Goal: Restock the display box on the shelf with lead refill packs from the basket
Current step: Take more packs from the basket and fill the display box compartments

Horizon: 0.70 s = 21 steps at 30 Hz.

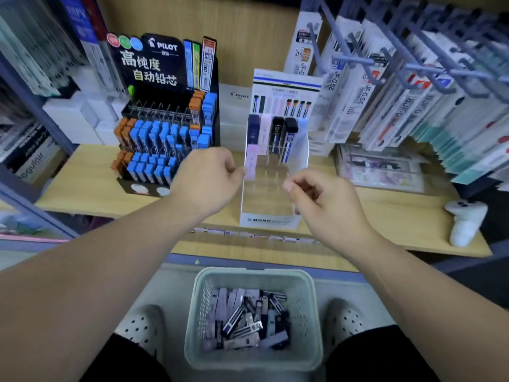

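Wooden shelf point(82, 172): left fingers point(237, 169) pinched pink lead refill pack point(252, 161) into MONO display box point(271, 216); right fingers point(289, 186) curled empty. Best kept upright.

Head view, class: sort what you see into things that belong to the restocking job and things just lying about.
Belongs to the job:
- MONO display box
- pale pink refill pack at the left hand
- right hand
- basket of refill packs

Just lying about:
- Pilot lead stand
- white controller
- hanging pen packs
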Each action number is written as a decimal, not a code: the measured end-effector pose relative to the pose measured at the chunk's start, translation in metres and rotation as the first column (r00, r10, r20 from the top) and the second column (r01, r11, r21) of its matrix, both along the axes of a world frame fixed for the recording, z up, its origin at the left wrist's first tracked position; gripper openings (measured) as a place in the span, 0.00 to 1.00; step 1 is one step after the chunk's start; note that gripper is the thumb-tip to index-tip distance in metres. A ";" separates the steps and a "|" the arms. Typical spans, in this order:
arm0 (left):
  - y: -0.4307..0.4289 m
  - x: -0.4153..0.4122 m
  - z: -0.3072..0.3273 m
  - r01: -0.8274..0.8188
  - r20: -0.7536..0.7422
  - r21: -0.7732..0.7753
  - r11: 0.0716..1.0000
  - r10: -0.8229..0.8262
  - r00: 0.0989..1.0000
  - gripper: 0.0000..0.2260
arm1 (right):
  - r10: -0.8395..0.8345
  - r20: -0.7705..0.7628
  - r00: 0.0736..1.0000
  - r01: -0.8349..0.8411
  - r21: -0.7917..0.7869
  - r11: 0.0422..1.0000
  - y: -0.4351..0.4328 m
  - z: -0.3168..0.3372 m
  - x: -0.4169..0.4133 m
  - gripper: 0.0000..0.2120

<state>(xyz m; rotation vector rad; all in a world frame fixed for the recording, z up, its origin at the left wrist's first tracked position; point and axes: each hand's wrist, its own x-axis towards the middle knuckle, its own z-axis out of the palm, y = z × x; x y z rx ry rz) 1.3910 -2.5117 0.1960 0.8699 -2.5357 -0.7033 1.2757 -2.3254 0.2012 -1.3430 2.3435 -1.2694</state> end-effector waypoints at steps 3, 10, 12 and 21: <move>0.009 0.035 0.005 0.051 0.005 -0.067 0.996 -0.051 0.999 0.12 | 0.016 0.139 0.990 -0.035 0.132 0.991 0.019 -0.026 0.024 0.07; 0.009 0.138 -0.076 -0.056 0.397 0.234 0.971 -0.042 0.917 0.08 | -0.012 0.493 0.870 -0.378 0.682 0.626 0.036 -0.141 0.058 0.20; 0.006 0.155 -0.110 -0.056 0.556 0.254 0.966 -0.098 0.825 0.08 | -0.094 0.526 0.845 -0.383 0.717 0.582 0.033 -0.172 0.061 0.28; 0.051 0.150 -0.244 -0.349 0.503 0.549 0.759 0.033 0.864 0.17 | -0.530 0.498 0.686 -0.155 0.813 0.562 0.054 -0.274 0.065 0.26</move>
